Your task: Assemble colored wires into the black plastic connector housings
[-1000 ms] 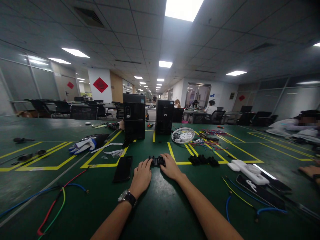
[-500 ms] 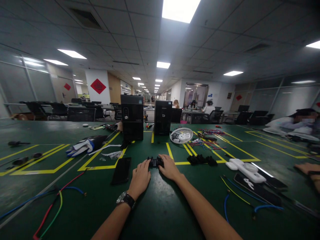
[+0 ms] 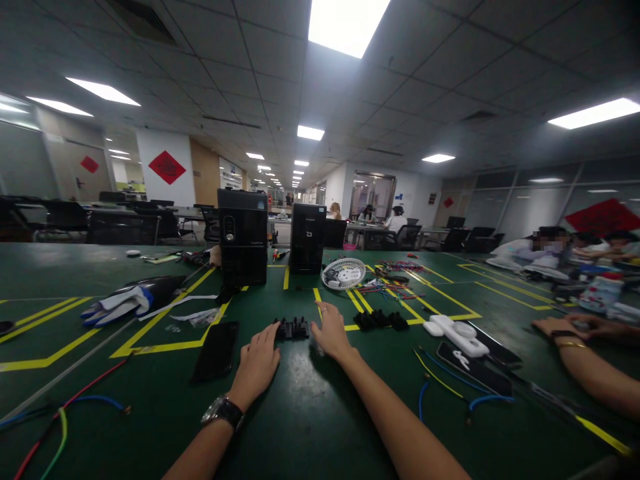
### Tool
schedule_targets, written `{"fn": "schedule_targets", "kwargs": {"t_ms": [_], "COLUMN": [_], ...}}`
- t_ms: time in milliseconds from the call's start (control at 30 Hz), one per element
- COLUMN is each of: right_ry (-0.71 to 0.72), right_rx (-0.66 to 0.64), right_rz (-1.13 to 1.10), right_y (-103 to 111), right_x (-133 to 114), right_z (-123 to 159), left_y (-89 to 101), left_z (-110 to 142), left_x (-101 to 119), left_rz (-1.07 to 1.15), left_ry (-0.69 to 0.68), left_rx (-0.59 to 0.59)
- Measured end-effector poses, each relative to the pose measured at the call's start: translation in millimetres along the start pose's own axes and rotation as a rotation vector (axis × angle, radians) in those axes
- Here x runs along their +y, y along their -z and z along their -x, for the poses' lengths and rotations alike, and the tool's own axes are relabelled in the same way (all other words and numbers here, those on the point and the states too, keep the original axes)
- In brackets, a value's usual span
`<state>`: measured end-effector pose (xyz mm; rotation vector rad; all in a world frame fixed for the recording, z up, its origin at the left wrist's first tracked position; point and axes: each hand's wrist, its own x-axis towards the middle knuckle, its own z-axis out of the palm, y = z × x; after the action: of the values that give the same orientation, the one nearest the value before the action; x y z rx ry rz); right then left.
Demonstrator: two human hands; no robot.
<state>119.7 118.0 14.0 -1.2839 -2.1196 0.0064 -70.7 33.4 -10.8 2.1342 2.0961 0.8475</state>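
My left hand [image 3: 259,360], with a wristwatch [image 3: 223,412] on its wrist, has its fingers closed on the left end of a row of black plastic blocks [image 3: 294,328]. The blocks lie side by side on the green table; their exact kind is too small to make out. To the right of them my right hand [image 3: 330,330] rests with its index finger and thumb apart, free of the blocks. A ring shows on a finger. Further right lies another group of similar black plastic blocks [image 3: 381,320].
A black phone [image 3: 216,350] lies left of my hands. Two black computer towers [image 3: 243,237] stand behind, near a white basket [image 3: 343,274]. Gloves [image 3: 123,305], loose coloured wires [image 3: 63,420], and a white device [image 3: 457,335] lie around. At right are another person's hands [image 3: 575,330].
My right hand has come off the black blocks and moved to their right, its fingers opening. My left hand stays at their left end. The view has turned to the right.
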Motion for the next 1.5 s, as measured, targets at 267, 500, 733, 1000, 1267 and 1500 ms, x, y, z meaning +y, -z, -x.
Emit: {"fn": "schedule_targets", "kwargs": {"t_ms": [267,500,733,1000,1267,1500], "right_ry": [-0.265,-0.192,-0.220,-0.335,-0.220,0.060], "right_rx": [0.041,-0.107,-0.201,-0.192,-0.226,-0.101], "right_rz": [0.492,0.426,0.211,0.085,-0.217,-0.414], "right_y": [35.8,46.7,61.2,69.2,55.4,88.3], "right_x": [60.6,40.9,20.7,21.4,-42.2,-72.2], "right_z": [14.0,39.1,47.1,55.9,47.7,81.5], "left_y": [-10.7,0.1,-1.9,-13.1,-0.8,16.7], "left_z": [-3.2,-4.1,11.0,30.3,28.3,27.4], "left_x": [-6.4,-0.6,39.4,71.9,81.7,85.1], "left_rz": [-0.038,0.086,0.458,0.671,1.334,1.681], "left_ry": [0.006,-0.007,-0.170,-0.125,0.361,0.635], "left_rx": [0.057,0.294,0.221,-0.105,-0.222,-0.131]}}
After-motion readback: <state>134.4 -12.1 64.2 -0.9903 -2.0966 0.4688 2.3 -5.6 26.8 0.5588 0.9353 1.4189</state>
